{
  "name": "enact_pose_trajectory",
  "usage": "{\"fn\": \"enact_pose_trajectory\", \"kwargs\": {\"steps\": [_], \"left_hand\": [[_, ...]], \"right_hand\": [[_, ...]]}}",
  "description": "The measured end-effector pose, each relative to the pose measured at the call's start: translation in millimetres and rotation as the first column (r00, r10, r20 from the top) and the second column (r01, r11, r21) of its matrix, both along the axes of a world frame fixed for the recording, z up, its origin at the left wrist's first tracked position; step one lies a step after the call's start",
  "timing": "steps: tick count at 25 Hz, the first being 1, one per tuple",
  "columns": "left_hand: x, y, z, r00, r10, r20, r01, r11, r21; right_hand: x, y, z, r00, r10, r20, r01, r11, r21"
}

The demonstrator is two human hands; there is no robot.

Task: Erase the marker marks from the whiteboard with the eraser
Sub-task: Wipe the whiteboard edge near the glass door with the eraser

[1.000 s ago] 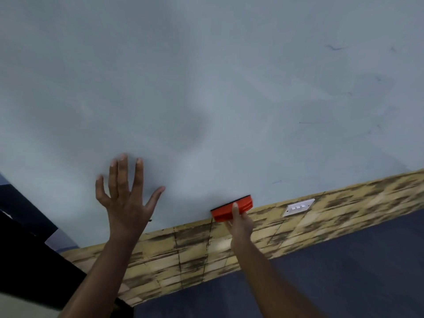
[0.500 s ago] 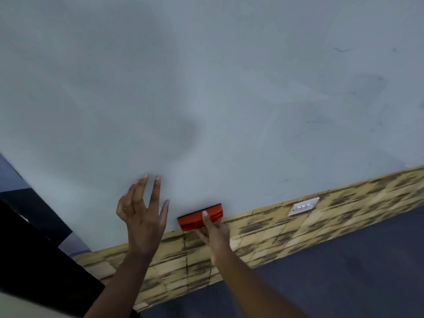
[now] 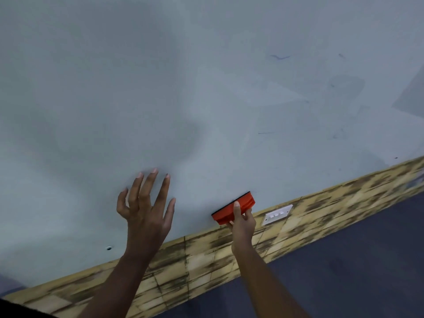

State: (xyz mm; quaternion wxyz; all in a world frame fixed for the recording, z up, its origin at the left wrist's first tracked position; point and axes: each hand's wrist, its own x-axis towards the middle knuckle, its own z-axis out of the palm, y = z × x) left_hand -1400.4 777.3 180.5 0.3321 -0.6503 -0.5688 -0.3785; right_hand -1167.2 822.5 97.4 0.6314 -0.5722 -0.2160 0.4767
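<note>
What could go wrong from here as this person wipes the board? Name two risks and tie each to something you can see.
1. The eraser sits at the whiteboard's bottom edge, while faint blue marks lie far above; they may get missed.
2. The right hand holds the eraser only at one end, so the grip might slip or press unevenly.

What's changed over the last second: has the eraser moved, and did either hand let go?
The right hand swept the red eraser left along the whiteboard's bottom edge, then back right; it now sits closer to the white switch plate than before. The left hand shifted right, fingers spread throughout. Nothing was let go: the right hand keeps gripping the eraser. The faint blue marks higher up remain.
</note>
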Motion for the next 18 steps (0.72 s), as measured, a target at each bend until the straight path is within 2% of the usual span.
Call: {"fn": "enact_pose_trajectory", "kwargs": {"steps": [4,7,9,11,12,13,14,15,17,18], "left_hand": [[54,24,13,0.999,-0.032,0.033,0.032,0.999,0.007],[89,40,22,0.999,-0.038,0.010,0.038,0.999,0.032],[101,49,27,1.000,-0.002,-0.003,0.002,0.997,0.071],[106,57,28,0.999,0.043,-0.002,-0.043,0.993,0.109],[106,61,26,0.998,0.061,-0.001,-0.060,0.991,0.121],[106,65,24,0.997,0.078,0.000,-0.077,0.989,0.129],[106,69,21,0.996,0.090,0.001,-0.089,0.987,0.132],[105,71,20,0.995,0.098,-0.003,-0.096,0.986,0.135],[104,77,17,0.994,0.111,-0.009,-0.108,0.983,0.147],[104,80,15,0.993,0.121,-0.014,-0.117,0.981,0.155]], "right_hand": [[65,19,-13,0.979,0.022,-0.205,-0.041,0.995,-0.093],[95,30,-26,0.972,0.001,-0.236,-0.027,0.994,-0.108],[97,34,-22,0.989,-0.072,-0.129,0.067,0.997,-0.048],[91,33,-9,0.975,-0.090,0.205,0.076,0.994,0.076],[82,30,-4,0.908,-0.095,0.408,0.037,0.988,0.147],[74,26,1,0.798,-0.095,0.596,-0.026,0.981,0.191],[68,22,-1,0.656,-0.087,0.750,-0.118,0.969,0.216],[65,18,-9,0.477,-0.092,0.874,-0.228,0.948,0.224],[71,20,-33,0.084,-0.175,0.981,-0.436,0.879,0.194],[77,24,-45,-0.038,-0.204,0.978,-0.492,0.856,0.159]]}}
